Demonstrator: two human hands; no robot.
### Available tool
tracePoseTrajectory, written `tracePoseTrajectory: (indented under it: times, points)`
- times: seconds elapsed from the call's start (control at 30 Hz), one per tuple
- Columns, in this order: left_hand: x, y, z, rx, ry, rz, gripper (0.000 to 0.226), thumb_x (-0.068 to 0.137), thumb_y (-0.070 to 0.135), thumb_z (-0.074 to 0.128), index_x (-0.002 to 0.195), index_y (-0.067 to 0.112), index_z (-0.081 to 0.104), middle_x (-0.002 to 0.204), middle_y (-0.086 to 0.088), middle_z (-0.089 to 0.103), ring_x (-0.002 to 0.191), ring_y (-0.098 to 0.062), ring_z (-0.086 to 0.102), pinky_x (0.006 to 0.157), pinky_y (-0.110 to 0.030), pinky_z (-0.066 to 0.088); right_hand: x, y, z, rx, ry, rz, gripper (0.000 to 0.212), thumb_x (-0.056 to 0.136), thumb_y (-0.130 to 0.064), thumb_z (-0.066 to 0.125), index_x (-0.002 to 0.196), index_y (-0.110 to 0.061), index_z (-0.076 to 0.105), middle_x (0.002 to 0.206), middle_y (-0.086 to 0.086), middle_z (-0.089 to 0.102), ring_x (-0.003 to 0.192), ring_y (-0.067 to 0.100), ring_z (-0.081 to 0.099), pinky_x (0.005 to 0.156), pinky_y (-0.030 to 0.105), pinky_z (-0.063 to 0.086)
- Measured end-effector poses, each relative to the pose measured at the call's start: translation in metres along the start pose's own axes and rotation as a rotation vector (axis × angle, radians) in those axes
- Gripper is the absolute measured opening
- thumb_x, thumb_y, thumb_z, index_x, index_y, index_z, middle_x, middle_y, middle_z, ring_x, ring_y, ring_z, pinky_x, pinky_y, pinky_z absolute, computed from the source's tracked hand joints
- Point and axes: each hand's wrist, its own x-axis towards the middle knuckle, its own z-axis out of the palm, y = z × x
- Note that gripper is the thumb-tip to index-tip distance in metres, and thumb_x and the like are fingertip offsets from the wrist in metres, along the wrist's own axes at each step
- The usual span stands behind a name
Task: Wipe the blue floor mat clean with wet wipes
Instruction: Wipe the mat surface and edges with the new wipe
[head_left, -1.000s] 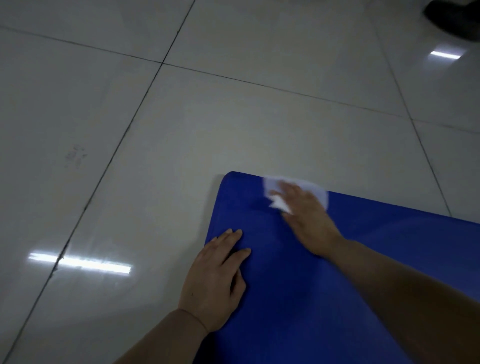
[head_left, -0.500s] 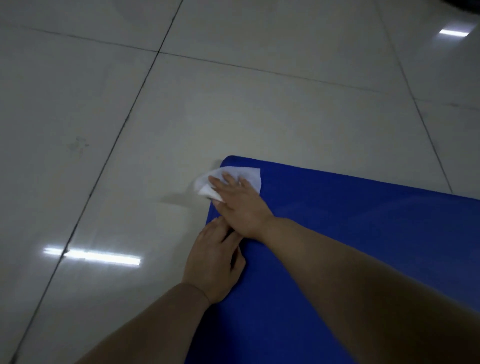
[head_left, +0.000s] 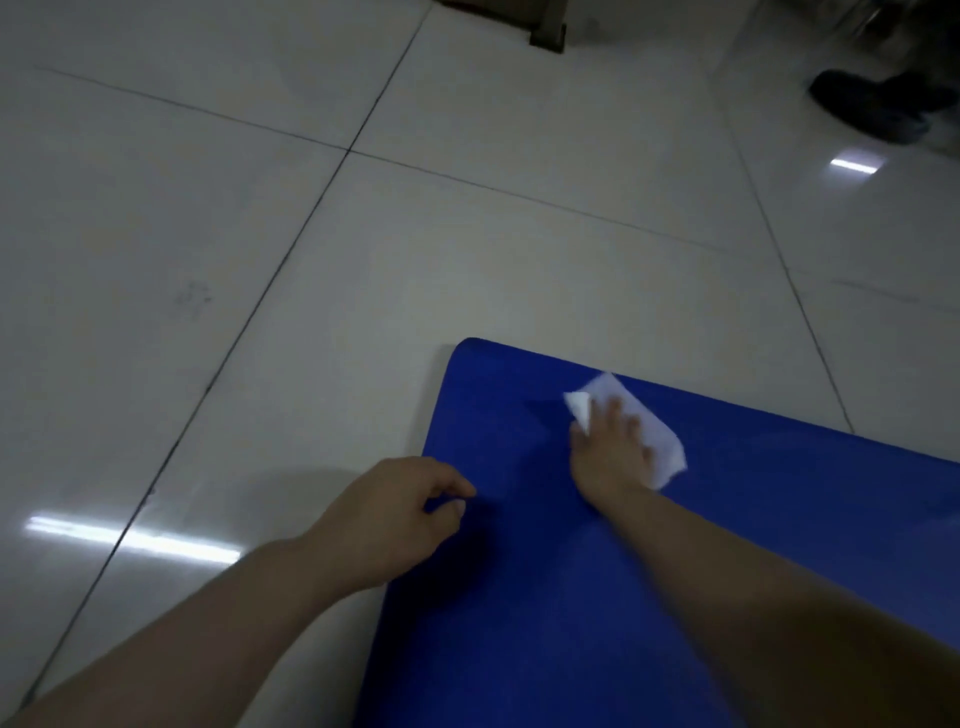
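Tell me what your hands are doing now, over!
Right hand pressing wet wipe onto blue mat. Left hand loosely curled at mat's edge. Nothing blocking.

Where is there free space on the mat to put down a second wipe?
The mat is bare between the two arms and right of the wipe. Its far left corner is crowded: the right hand presses the wipe there, and the left hand is at the left edge.
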Motion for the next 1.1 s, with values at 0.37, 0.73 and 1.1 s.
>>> tracePoseTrajectory:
  times: [0.37, 0.73, 1.1]
  points:
    - [-0.023, 0.016, 0.010, -0.079, -0.302, 0.122, 0.016, 0.091, 0.022, 0.059, 0.096, 0.019, 0.074, 0.092, 0.010, 0.072, 0.081, -0.004, 0.064, 0.079, -0.025, 0.051, -0.046, -0.021, 0.036, -0.043, -0.102, -0.869, 0.053, 0.102, -0.011, 0.037, 0.150, -0.026, 0.020, 0.154, -0.011, -0.002, 0.146, 0.013, -0.001, 0.120, 0.036, -0.004]
    - [-0.036, 0.022, 0.025, 0.081, -0.459, 0.119, 0.021, 0.091, 0.029, 0.057, 0.108, 0.028, 0.069, 0.101, 0.019, 0.065, 0.093, 0.004, 0.056, 0.082, -0.012, 0.044, -0.033, 0.012, 0.027, -0.064, 0.211, -0.140, 0.048, 0.101, -0.026, 0.033, 0.146, -0.016, 0.024, 0.152, 0.012, 0.023, 0.132, 0.033, 0.031, 0.104, 0.048, 0.033]
    - [-0.062, 0.010, 0.017, 0.128, -0.417, 0.163, 0.045, 0.077, 0.052, 0.043, 0.106, 0.030, 0.070, 0.107, 0.017, 0.066, 0.099, 0.001, 0.058, 0.088, -0.017, 0.043, -0.079, -0.009, 0.049, -0.045, 0.032, -0.738, 0.063, 0.098, -0.005, 0.038, 0.152, -0.027, 0.015, 0.160, -0.004, -0.001, 0.147, 0.016, -0.005, 0.114, 0.026, -0.009]
